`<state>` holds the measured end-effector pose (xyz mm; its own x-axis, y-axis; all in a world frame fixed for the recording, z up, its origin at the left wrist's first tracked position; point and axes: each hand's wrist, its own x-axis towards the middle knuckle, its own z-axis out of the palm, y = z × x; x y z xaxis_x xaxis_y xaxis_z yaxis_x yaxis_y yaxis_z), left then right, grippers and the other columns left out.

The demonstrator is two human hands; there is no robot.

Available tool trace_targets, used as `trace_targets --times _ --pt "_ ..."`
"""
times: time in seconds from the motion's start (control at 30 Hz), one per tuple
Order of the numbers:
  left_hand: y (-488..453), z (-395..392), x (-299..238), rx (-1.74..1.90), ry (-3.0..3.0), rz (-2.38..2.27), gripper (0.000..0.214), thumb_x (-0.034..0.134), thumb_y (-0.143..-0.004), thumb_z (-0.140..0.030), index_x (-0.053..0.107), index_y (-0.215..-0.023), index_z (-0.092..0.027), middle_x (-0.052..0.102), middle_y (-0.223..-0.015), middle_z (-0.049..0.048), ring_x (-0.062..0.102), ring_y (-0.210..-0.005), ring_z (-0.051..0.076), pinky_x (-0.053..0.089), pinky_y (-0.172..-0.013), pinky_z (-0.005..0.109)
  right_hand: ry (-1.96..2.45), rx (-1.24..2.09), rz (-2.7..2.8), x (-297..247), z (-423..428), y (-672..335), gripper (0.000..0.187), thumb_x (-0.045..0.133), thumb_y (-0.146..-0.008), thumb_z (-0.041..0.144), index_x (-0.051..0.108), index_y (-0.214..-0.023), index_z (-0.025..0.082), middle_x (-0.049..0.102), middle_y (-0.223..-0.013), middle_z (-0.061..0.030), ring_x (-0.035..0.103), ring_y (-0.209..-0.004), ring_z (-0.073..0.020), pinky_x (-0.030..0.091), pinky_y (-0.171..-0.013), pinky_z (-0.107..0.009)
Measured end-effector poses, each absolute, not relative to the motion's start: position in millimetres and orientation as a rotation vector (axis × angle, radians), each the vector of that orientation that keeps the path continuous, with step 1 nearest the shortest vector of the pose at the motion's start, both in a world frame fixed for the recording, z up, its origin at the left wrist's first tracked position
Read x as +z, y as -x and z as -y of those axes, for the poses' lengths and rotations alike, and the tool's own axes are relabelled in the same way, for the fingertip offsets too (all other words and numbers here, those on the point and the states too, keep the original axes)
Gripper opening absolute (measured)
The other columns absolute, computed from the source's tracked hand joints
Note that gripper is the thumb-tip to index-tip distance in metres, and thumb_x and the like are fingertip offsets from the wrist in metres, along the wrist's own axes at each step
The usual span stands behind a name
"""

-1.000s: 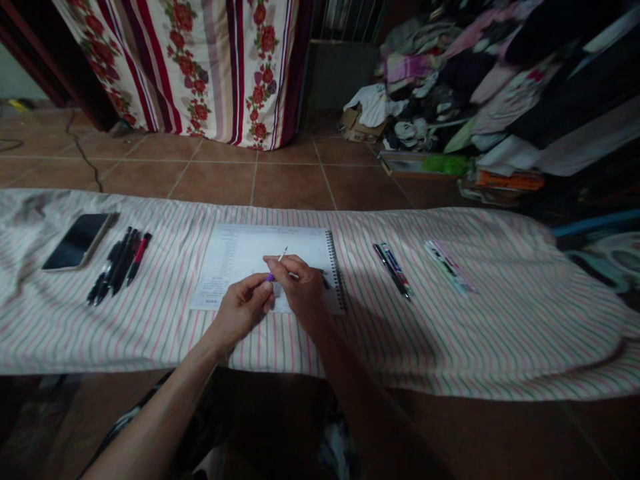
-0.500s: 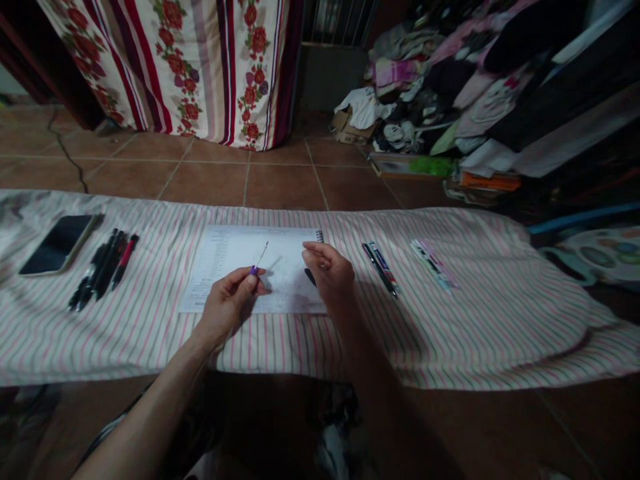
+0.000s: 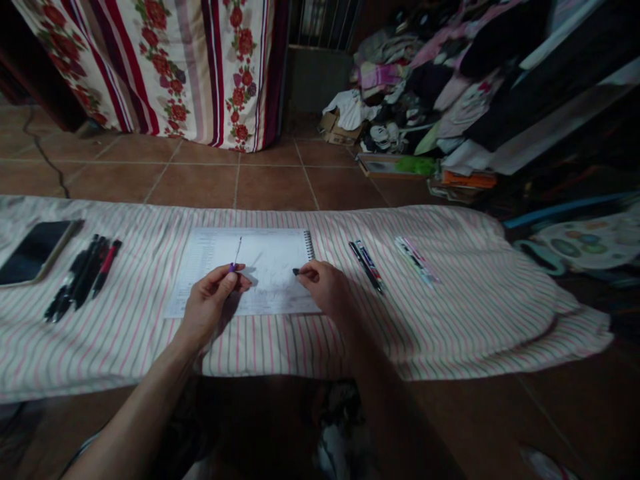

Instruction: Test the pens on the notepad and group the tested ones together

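Two hands are holding separate things now. My left hand [image 3: 213, 291] is pinching the rod [image 3: 233, 267] by its purple end, thumb against fingers, and the thin dark-tipped shaft is pointing up and away from me. My right hand [image 3: 327, 285] is closing thumb and fingers on a small dark bit [image 3: 296, 272], whose tip is poking out toward the left. Half a second ago those fingers were loose beside it, and a second ago both hands were meeting over the rod. So the left is keeping the rod by itself, and the right is minding the dark bit.

My own fingers are getting in the way of seeing: they are covering most of the dark bit, so I cannot tell its shape. Under both hands the notebook [image 3: 200, 253] is lying flat, and my right hand is hiding the lower part of its coil [image 3: 309, 245].

On the striped cloth [image 3: 450, 327], black pens [image 3: 83, 277] and a red pen [image 3: 107, 269] are lying to the left, with the phone [image 3: 37, 250] beyond them, running out of view. To the right, dark pens [image 3: 366, 267] are lying nearer the notebook, pale pens [image 3: 417, 260] farther off.

Past the cloth, a cable [image 3: 47, 160] is trailing over floor tiles [image 3: 200, 183], and a flowered curtain [image 3: 190, 80] is hanging behind.
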<state>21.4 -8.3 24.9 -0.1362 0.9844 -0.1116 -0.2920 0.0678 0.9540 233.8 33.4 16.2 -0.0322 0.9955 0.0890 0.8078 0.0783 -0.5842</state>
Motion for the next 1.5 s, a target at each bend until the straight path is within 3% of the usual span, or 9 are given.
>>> trace_targets --times 0.5,0.63,0.83,1.03,1.33,1.5 --pt "-23 8 23 1.358 -0.783 -1.127 0.029 0.077 -0.067 -0.032 0.071 -0.088 -0.014 0.069 -0.07 0.0025 0.062 -0.07 0.011 0.048 -0.076 0.024 1.709 0.417 2.064 14 -26 -231 0.007 0.067 -0.076 0.025 0.066 -0.08 0.02 0.067 -0.084 -0.006 0.062 -0.077 -0.0192 0.043 -0.068 -0.03" --pt "-22 8 18 1.353 -0.769 -1.109 0.026 0.075 -0.07 -0.031 0.071 -0.091 -0.016 0.07 -0.073 0.0024 0.063 -0.072 0.011 0.049 -0.077 0.023 1.665 0.566 1.931 19 -28 -230 0.005 0.064 -0.075 0.024 0.066 -0.077 0.02 0.067 -0.078 -0.0032 0.06 -0.068 -0.0157 0.043 -0.065 -0.028" --pt "-21 8 15 1.346 -0.733 -1.076 0.023 0.075 -0.07 -0.029 0.071 -0.09 -0.016 0.07 -0.073 0.0018 0.064 -0.073 0.01 0.05 -0.076 0.021 1.527 0.97 1.423 24 -35 -238 0.019 0.062 -0.072 0.037 0.064 -0.076 0.018 0.065 -0.068 -0.0008 0.06 -0.064 -0.0155 0.043 -0.062 -0.028" --pt "-22 9 14 1.345 -0.717 -1.079 0.023 0.076 -0.069 -0.028 0.071 -0.089 -0.017 0.07 -0.073 0.0019 0.065 -0.073 0.011 0.051 -0.077 0.024 1.359 1.282 0.947 35 -34 -240 0.027 0.066 -0.066 0.043 0.061 -0.07 0.016 0.053 -0.057 0.0042 0.046 -0.05 -0.0079 0.032 -0.046 -0.021" --pt "-26 10 26 1.348 -0.827 -1.169 0.036 0.076 -0.068 -0.032 0.069 -0.099 -0.015 0.069 -0.069 0.0021 0.062 -0.068 0.012 0.049 -0.073 0.026 1.138 1.546 0.662 40 -33 -208 0.021 0.07 -0.064 0.036 0.065 -0.071 0.017 0.068 -0.078 -0.004 0.054 -0.058 -0.0081 0.033 -0.043 -0.018" --pt "-25 12 27 1.345 -0.874 -1.184 0.034 0.075 -0.069 -0.033 0.069 -0.097 -0.014 0.068 -0.069 0.0028 0.062 -0.067 0.014 0.048 -0.072 0.029 1.069 1.614 0.699 39 -32 -192 0.021 0.07 -0.065 0.035 0.065 -0.07 0.016 0.065 -0.072 -0.0017 0.05 -0.056 -0.0063 0.033 -0.044 -0.018"
